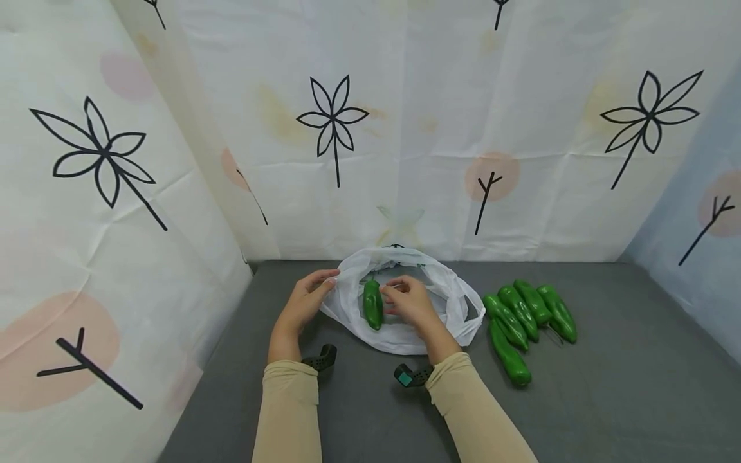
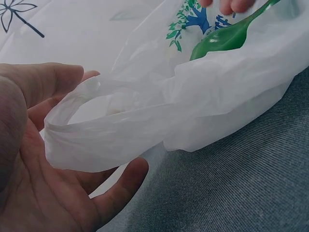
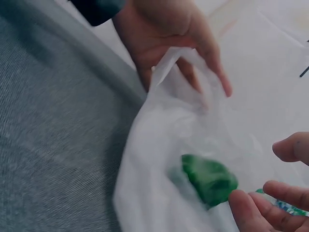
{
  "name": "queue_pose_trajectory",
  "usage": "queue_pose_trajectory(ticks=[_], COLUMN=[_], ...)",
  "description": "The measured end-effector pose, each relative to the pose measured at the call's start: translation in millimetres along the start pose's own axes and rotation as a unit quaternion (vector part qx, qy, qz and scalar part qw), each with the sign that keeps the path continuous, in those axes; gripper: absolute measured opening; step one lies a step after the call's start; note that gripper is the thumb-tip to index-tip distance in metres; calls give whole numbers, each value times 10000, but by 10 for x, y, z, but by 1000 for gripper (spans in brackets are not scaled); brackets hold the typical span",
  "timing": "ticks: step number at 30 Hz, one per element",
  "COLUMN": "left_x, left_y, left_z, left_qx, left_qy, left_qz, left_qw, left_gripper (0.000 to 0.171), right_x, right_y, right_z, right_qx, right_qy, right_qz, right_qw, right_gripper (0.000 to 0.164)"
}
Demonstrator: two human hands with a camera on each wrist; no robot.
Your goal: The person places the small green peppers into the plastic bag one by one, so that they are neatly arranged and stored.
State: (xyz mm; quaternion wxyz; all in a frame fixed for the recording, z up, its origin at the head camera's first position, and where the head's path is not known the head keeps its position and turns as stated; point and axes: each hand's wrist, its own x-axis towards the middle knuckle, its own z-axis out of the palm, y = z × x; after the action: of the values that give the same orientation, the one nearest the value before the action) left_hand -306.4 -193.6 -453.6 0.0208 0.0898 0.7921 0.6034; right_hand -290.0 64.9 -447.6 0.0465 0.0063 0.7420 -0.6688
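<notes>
A green pepper (image 1: 373, 305) shows in the mouth of a white plastic bag (image 1: 359, 329), its stem end toward the back in the head view. My right hand (image 1: 408, 301) is just right of it, fingertips close to the pepper; in the right wrist view the thumb (image 3: 292, 147) stands apart from the fingers. My left hand (image 1: 305, 302) is at the bag's left side, its spread fingers and thumb on either side of a loose bag handle (image 2: 82, 145). In the left wrist view the bag's near wall hides part of the pepper (image 2: 224, 41).
Several green peppers (image 1: 523, 312) lie in a group on the dark grey table (image 1: 625, 386), right of the bag. Behind the table hangs a pale cloth (image 1: 405, 193) with black flower drawings. Blue and green print (image 2: 195, 19) shows on the bag's inner side.
</notes>
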Motion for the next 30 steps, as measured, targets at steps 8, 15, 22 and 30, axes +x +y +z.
queue_pose_trajectory(ticks=[8,15,22,30], left_x=[13,19,17,19], left_y=[-39,-60,-91,-72], left_z=[-18,-12,-12,-11], left_qx=[3,60,3,-60], left_qy=[155,107,109,129], left_qz=[43,35,-2,26], left_qw=[9999,9999,9999,9999], left_gripper=[41,38,36,36], right_x=[-212,-455,-641,-730], right_y=[-405,-702,-739,-614], right_z=[-197,-568,-1094,-1638], right_qx=[383,-126,-1093,-1565], right_qy=[-170,-402,-191,366], right_qz=[-486,-1145,-1592,-1615], right_qw=[9979,9925,9810,9737], right_gripper=[36,44,45,49])
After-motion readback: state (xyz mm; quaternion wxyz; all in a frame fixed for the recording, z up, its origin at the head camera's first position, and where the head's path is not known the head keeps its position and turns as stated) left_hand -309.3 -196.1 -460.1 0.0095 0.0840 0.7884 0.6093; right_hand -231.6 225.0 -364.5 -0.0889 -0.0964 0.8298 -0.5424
